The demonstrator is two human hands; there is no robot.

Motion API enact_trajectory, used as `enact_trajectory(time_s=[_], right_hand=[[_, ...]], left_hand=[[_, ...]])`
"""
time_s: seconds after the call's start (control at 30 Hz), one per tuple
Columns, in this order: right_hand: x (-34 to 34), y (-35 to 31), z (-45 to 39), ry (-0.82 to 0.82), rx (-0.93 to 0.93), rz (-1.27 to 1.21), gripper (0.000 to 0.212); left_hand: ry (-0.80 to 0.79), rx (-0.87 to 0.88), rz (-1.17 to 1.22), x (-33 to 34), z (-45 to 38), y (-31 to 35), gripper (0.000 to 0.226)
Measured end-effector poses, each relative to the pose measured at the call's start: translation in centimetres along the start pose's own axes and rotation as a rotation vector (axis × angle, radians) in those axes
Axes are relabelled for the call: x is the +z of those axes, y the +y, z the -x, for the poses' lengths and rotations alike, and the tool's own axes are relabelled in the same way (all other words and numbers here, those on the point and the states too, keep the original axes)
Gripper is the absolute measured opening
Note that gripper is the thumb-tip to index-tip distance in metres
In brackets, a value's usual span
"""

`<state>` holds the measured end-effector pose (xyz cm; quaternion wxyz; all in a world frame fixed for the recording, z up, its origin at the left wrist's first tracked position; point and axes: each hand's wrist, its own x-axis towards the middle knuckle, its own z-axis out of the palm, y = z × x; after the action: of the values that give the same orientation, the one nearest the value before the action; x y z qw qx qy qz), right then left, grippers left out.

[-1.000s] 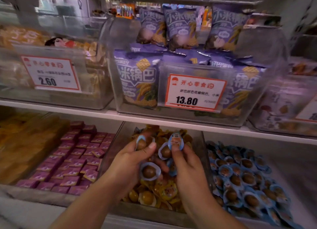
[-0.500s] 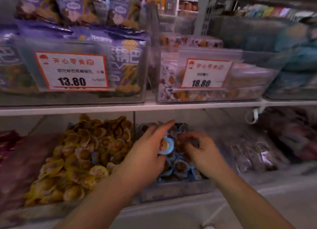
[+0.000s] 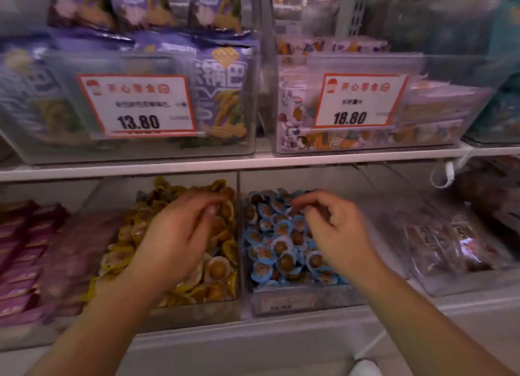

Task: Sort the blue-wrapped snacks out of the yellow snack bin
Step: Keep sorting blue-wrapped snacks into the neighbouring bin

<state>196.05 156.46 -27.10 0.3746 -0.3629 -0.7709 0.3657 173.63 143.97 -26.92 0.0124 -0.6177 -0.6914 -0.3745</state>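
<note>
The yellow snack bin stands on the lower shelf, full of yellow-wrapped round snacks. My left hand hovers over them with loosely curled fingers, blurred, and nothing shows in it. Right beside it, the neighbouring clear bin holds several blue-wrapped snacks. My right hand hangs over that blue pile, fingers loosely bent, with no snack seen between them. I cannot make out any blue wrapper among the yellow ones; my left hand and the blur hide part of the pile.
A bin of pink-purple packets sits to the left, and a bin of dark bagged snacks to the right. The upper shelf edge runs just above the bins. It carries bins of purple bags with price tags.
My left hand, which held a blue-wrapped snack over the blue bin, has swung back left over the yellow bin without it. My right hand stays over the blue pile.
</note>
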Motion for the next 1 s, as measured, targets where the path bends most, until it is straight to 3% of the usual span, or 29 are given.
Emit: enact_trajectory(time_s=[0.13,0.3,0.43,0.57,0.63,0.73,0.87,1.0], right_hand=[[4.7,-3.8,0.8,-0.181,-0.3,0.102,0.023],[12.2,-7.9,0.1,-0.468,-0.413,0.31,0.032],[17.6,-7.6,-1.2,-0.687,-0.277,0.759,0.043],[19.8,-4.9,-2.1,-0.843,0.077,0.865,0.073],[20.1,-4.0,-2.2,-0.836,0.072,0.892,0.081],[20.4,-3.6,-2.0,-0.755,-0.033,0.891,0.068],[20.7,-4.1,-2.0,-0.758,-0.002,0.691,0.059],[20.0,-5.1,-1.9,-0.701,-0.002,0.531,0.049]], left_hand=[[-0.125,-0.291,-0.223,-3.8,2.9,-6.3,0.03],[-0.25,-0.211,-0.331,-4.7,5.6,-8.6,0.034],[-0.293,-0.159,-0.37,-4.0,5.9,-9.4,0.043],[-0.312,-0.152,-0.39,-3.0,5.3,-10.6,0.046],[-0.321,-0.177,-0.373,-2.5,4.8,-11.2,0.047],[-0.342,-0.211,-0.329,-2.1,4.2,-11.7,0.049],[-0.338,-0.247,-0.283,-2.5,4.3,-11.6,0.054],[-0.248,-0.255,-0.217,-3.5,4.4,-11.0,0.044]])
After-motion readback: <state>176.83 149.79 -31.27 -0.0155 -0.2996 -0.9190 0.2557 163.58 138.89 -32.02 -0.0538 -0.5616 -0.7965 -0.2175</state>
